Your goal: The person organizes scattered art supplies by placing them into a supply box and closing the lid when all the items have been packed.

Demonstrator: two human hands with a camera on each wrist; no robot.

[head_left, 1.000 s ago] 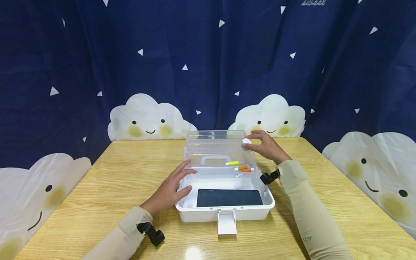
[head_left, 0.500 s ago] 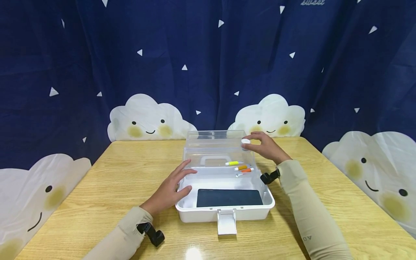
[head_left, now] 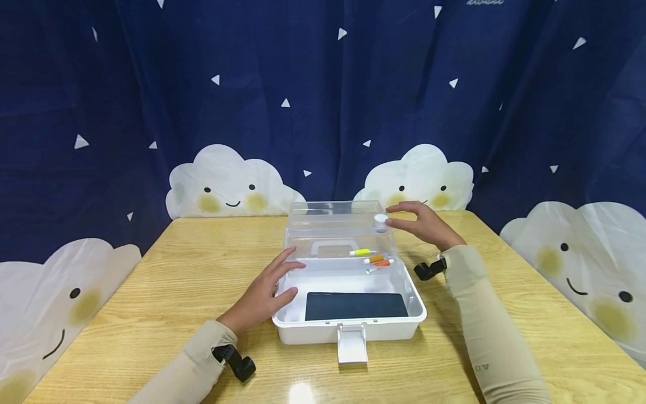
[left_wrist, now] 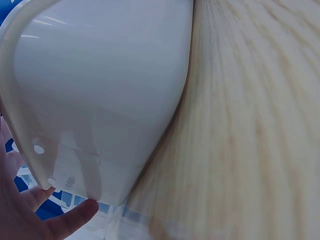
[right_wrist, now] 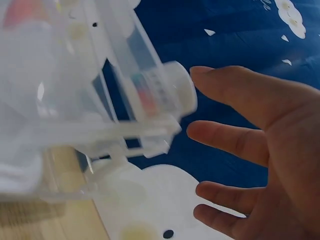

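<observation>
A white lidded box (head_left: 393, 332) stands with its clear trays (head_left: 333, 221) folded out at the back. In the back tray's right end sits a small bottle with a white cap (head_left: 381, 218). Just right of that cap, my right hand (head_left: 426, 224) has its fingers spread and holds nothing. The right wrist view shows thumb and forefinger close to the white cap (right_wrist: 186, 90); contact there cannot be told. At the box's left side is my left hand (head_left: 262, 292), fingers extended, its fingertips near the rim in the left wrist view.
Yellow (head_left: 360, 252), brown (head_left: 374, 259) and orange (head_left: 383, 263) slim pieces with white ends lie in the tray's right part. A dark flat rectangle (head_left: 355, 306) lies in the box's base. The latch (head_left: 352, 345) hangs down in front. A blue curtain (head_left: 323, 84) hangs behind the table.
My right hand has let go of the white-capped bottle and moved slightly right, fingers wider apart. The bottle stays in the back tray. My left hand has not moved.
</observation>
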